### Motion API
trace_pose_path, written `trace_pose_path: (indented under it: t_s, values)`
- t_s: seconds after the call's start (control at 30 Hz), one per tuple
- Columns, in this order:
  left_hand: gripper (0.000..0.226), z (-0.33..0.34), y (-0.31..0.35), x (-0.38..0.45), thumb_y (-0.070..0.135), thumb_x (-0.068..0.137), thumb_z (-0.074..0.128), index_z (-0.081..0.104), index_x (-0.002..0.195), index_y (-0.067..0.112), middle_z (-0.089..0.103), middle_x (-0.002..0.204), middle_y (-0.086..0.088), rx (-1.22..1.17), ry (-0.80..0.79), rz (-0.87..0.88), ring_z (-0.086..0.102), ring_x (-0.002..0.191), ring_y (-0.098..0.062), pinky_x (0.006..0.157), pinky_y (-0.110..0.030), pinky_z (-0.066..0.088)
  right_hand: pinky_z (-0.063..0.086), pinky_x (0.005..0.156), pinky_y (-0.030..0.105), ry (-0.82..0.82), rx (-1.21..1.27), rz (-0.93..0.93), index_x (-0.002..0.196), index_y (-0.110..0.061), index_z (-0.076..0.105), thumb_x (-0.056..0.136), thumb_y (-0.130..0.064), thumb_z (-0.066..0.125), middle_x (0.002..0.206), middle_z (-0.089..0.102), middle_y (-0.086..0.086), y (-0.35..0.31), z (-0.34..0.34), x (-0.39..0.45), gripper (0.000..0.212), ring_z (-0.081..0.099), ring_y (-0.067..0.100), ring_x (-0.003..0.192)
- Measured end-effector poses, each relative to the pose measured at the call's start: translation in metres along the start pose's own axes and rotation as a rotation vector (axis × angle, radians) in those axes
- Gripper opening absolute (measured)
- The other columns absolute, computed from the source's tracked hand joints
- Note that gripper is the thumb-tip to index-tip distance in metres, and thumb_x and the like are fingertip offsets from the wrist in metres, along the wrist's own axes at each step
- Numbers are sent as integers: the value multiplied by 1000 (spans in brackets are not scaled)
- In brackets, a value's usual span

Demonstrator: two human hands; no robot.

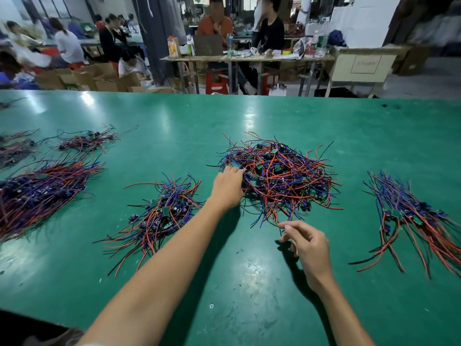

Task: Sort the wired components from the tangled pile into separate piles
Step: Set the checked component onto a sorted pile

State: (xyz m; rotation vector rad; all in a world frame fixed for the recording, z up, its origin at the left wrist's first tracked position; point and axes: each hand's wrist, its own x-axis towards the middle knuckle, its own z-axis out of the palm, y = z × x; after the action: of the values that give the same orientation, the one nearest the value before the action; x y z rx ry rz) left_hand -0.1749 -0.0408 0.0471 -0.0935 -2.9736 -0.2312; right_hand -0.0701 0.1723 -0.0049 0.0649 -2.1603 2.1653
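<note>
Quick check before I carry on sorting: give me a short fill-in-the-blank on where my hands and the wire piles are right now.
1. The left hand reaches into the ____ edge of the tangled pile.
2. The right hand is at the pile's near edge, with thumb and forefinger close to a ____.
3. The table is ____ in colour.
4. The sorted pile at the far right lies ____ from the tangled pile.

Missing words: left; wire; green; apart
</note>
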Motion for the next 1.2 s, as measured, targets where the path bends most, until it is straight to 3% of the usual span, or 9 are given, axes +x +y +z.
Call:
trace_pose_path:
  t_s: [0.1,0.27,0.4,0.57,0.73,0.9,1.03,1.1,1.2]
  values:
    - [43,5,-2,9,18,93,67,54,133,11,58,131,-13,-74,12,-32,50,125,-31,103,-42,42,38,44,13,7,-39,9,85,-16,79,94,-5,66,64,70,9,0,0,2,20,58,1,49]
    - [23,7,-7,1,35,82,81,69,98,23,71,108,3,-192,132,5,56,106,-22,89,-37,40,39,43,14,24,-30,13,84,-15,79,93,-5,66,62,70,7,0,-2,3,18,56,0,47]
    - [32,17,-8,-12,28,84,80,65,112,20,70,109,3,-350,143,-33,59,106,-20,93,-38,45,39,43,14,27,-27,14,83,-16,79,92,-5,67,62,69,7,0,-1,2,19,57,0,47]
    - [42,18,-5,-13,31,90,73,63,130,23,70,97,4,-343,89,-35,59,104,-23,96,-42,46,40,44,14,39,-47,22,84,-15,79,93,-5,67,62,70,7,-2,0,1,19,57,0,48]
    - [29,12,-6,-20,38,90,73,76,113,20,75,102,3,-330,163,-4,58,103,-25,91,-38,43,40,45,14,53,-62,31,80,-18,79,91,-6,67,61,69,5,0,1,3,20,55,1,47]
    - [27,1,-6,-44,34,92,72,75,116,23,75,93,-1,-416,209,-86,64,97,-23,91,-38,48,40,44,12,70,-53,21,79,-21,79,91,-8,68,61,69,6,4,2,4,21,57,1,47]
    - [33,-2,3,-70,22,91,74,67,123,23,71,78,6,-771,217,-219,68,80,-12,81,-29,53,41,45,11,72,-65,27,79,-24,79,91,-9,68,61,70,4,5,2,4,22,58,0,47]
    - [27,-3,10,-82,17,91,72,67,117,23,69,78,7,-903,302,-260,63,74,-1,75,-24,50,43,50,16,60,-127,24,80,-28,78,91,-12,68,64,72,1,5,3,4,22,58,-1,51]
    - [23,-6,23,-96,9,91,71,68,111,21,66,80,5,-1103,341,-252,59,72,0,75,-21,50,41,59,26,0,-218,6,84,-31,80,95,-25,68,67,73,-3,4,3,2,17,55,-2,53]
